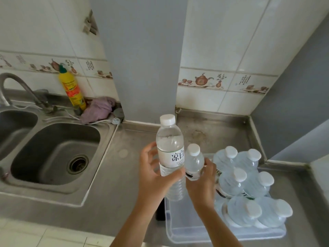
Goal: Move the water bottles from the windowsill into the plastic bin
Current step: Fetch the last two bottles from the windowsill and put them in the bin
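My left hand (153,175) grips a clear water bottle (170,148) with a white cap and white label, held upright above the left end of the clear plastic bin (179,230). Just to its right, my right hand (203,184) holds a second water bottle (194,162), lower down, over the bin. Several more capped bottles (247,186) stand packed in the bin's right part. The bin rests on the steel counter. No windowsill is in view.
A double steel sink (53,152) with a tap (16,86) lies to the left. A yellow detergent bottle (72,88) and a purple cloth (98,109) sit behind it. Tiled walls and a grey pillar (142,59) close the back; a raised ledge (318,173) is at right.
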Available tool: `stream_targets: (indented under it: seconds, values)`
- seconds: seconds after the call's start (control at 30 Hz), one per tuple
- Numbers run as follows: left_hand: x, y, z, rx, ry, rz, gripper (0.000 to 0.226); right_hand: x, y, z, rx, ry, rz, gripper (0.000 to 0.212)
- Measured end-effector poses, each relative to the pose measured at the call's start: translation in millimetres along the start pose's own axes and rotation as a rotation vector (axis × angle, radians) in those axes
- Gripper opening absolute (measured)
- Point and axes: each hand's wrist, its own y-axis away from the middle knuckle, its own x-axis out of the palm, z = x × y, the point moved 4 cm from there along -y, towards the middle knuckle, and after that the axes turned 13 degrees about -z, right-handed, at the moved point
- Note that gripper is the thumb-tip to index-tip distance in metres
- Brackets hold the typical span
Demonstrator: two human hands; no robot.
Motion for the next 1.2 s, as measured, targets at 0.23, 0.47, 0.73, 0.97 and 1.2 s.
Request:
stream_targets:
  seconds: [0.23,0.47,0.73,0.97,1.2]
  values:
    - [4.5,4.5,0.6,-0.030,0.008,0.082,0.081,5.5,-0.6,-7.0,0.161,0.009,0.003,0.072]
    - [9.2,11.6,3.0,-0.023,-0.013,0.141,0.082,-2.8,-0.4,-8.1,0.130,-0.069,-0.002,0.077]
    - [17.1,19.0,20.9,-0.055,-0.016,0.209,0.082,-42.1,15.4,9.5,-0.119,-0.152,-0.044,0.084]
    - [34.6,36.3,49.9,-0.123,-0.146,0.396,0.073,-97.1,0.9,34.7,-0.090,-0.291,0.076,0.056]
    - [65.0,54.6,74.1,-0.044,-0.252,0.424,0.067,-122.8,-21.8,54.5,-0.228,-0.206,0.288,0.048]
